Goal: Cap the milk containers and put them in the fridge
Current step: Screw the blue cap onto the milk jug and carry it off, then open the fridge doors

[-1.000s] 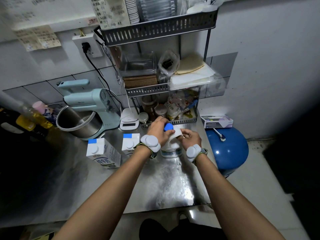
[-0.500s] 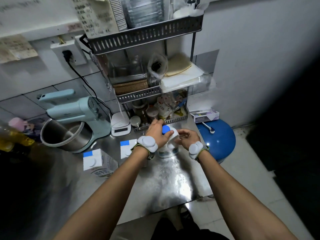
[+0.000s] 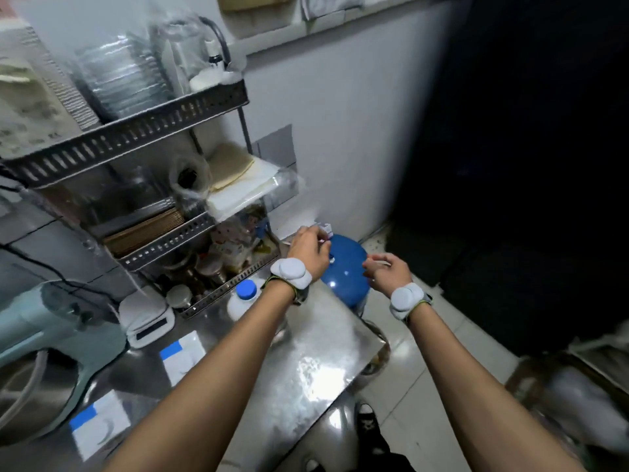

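Note:
A clear milk bottle [image 3: 242, 303] with its blue cap on stands on the steel counter [image 3: 306, 362], close to the rack. Neither hand touches it. Two white milk cartons with blue corners stand further left, one [image 3: 182, 356] near the scale and one [image 3: 98, 425] at the counter's front. My left hand [image 3: 308, 253] hovers past the counter's right end with its fingers curled away from me, so its grip is hidden. My right hand [image 3: 388, 271] floats beside it over the floor, fingers loosely bent and apart, holding nothing I can make out.
A blue round tank [image 3: 345, 267] sits on the floor under both hands. A small white box [image 3: 325, 229] lies by the wall. The metal rack [image 3: 143, 137], a white scale [image 3: 148, 320] and a mint mixer [image 3: 51, 335] crowd the counter's back. Dark space fills the right.
Both hands have let go of the blue-capped bottle and moved right, past the counter's end. My view has swung right and closer.

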Demonstrator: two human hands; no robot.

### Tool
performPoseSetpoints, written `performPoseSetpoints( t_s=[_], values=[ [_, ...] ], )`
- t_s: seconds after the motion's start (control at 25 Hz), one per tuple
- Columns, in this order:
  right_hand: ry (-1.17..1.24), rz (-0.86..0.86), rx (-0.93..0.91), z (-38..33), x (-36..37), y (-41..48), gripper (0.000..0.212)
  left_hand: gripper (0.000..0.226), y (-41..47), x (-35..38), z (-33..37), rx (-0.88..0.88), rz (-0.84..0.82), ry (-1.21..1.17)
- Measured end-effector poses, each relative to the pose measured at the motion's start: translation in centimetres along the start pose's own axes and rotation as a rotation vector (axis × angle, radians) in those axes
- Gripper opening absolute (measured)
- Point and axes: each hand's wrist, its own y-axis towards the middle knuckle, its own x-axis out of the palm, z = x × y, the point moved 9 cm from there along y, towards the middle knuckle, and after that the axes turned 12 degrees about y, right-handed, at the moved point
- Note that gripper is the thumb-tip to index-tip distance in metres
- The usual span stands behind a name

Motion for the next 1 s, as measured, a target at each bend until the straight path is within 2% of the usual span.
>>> performPoseSetpoints(
  t_s=[0.16,0.4,0.76,1.0],
  values=[
    [0.031,0.104,-0.084,-4.5,-8.0,0.1,0.022,0.02,2.2,3.9,8.4,0.153,-0.093,-0.033],
    [0.092,0.258,-0.204,-12.4,-20.2,0.5,0.008,0.014,5.1,8.0,21.7,0.318,-0.135,-0.096],
    [0.062,0.393,-0.302,-22.5,-38.1,2.7,0.008,0.017,8.8,14.3,40.5,0.455,-0.196,-0.152],
    [0.039,0.44,-0.311,-26.8,-44.7,5.9,0.008,0.018,12.4,17.5,47.3,0.481,-0.218,-0.12]
  ],
)
